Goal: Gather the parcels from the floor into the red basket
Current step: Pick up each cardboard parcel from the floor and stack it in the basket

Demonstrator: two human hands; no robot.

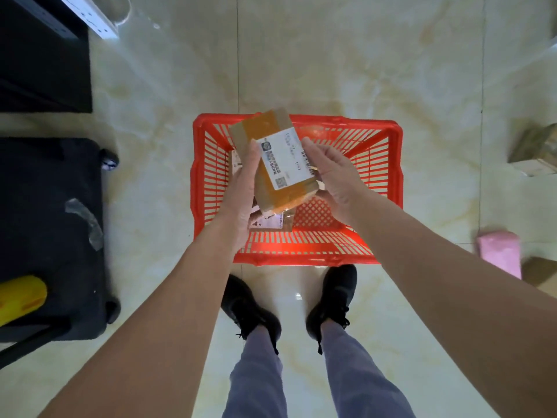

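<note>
Under me is a glossy cream marble-tile floor (331, 55) with thin grout lines, lit with glare. My 2 hands are out in front over the red slatted plastic basket (388, 164), which sits on the floor just ahead of my 2 black shoes (250, 309).

My left hand (241, 194) and right hand (334, 179) hold 1 flat brown taped cardboard parcel with a white shipping label (280, 158) between them, tilted, above the basket's opening. My left fingers (254, 152) curl round its left edge with the thumb on top; my right fingers (313, 152) curl against its right edge, gripping it.

Below my fingers, in the bottom of the basket, lies at least 1 more labelled brown parcel (271, 221), mostly hidden by the one I hold.

Well to the right of my fingers, on the floor, are 1 brown cardboard box (536, 149) at the frame edge, 1 pink wrapped parcel (500, 251), and just beside it 1 more brown box corner (539, 273).

Well to the left of my fingers stands 1 black wheeled case (51, 230) with a strip of clear tape, 1 yellow object (21, 297) touching it, and beyond it a black cabinet (42, 52).
</note>
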